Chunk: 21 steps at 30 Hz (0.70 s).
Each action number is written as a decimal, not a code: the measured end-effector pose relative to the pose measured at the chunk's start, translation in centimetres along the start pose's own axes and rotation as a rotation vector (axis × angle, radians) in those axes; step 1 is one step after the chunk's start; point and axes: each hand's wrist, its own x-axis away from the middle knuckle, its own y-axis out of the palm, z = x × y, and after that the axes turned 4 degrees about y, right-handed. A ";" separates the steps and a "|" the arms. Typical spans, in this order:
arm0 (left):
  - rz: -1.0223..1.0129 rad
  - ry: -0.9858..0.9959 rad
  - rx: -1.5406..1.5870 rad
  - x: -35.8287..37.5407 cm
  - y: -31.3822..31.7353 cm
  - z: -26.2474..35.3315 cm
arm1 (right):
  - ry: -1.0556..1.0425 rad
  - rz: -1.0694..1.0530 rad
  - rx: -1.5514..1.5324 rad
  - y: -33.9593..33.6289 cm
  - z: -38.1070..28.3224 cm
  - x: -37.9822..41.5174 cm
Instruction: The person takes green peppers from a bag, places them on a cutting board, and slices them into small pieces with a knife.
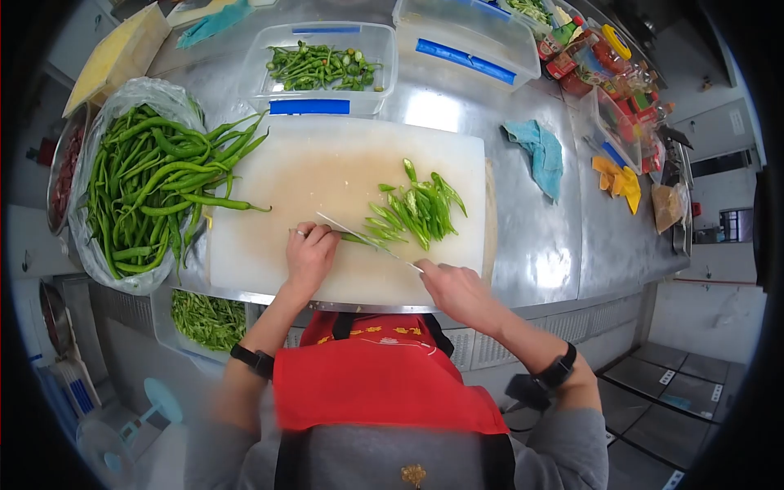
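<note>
On the white cutting board [286, 175], my left hand [312, 255] has its fingers curled together over a green pepper [353, 238], near the knife's tip end. My right hand [457, 287] is closed round the handle of a knife [371, 242], whose thin blade slants up and left across the pepper. Sliced green peppers [420, 208] lie in a loose pile on the board, just beyond the blade. Left of the board, a clear plastic bag [151, 282] holds many long whole green peppers [151, 180]; several of their tips reach over the board's edge.
Behind the board stands a clear tub [253, 61] of pepper ends, with another tub [457, 33] to its right. A blue cloth [539, 155] and a yellow cloth [618, 184] lie at right, near bottles and containers. Below the counter's left front is a tub of cut greens [206, 320].
</note>
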 end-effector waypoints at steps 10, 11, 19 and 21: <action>0.005 -0.090 0.098 0.9 -0.6 0.7 | -0.029 -0.015 -0.061 -0.9 -0.8 0.2; -0.009 -0.085 0.094 1.2 -0.4 0.5 | -0.030 -0.035 -0.072 0.2 -0.6 -0.5; 0.001 -0.223 0.136 1.7 -2.3 -0.3 | 0.011 -0.025 -0.103 1.4 -0.6 -1.1; 0.000 -0.188 0.190 1.7 -1.4 -0.7 | 0.004 -0.006 -0.110 1.3 -0.5 -1.3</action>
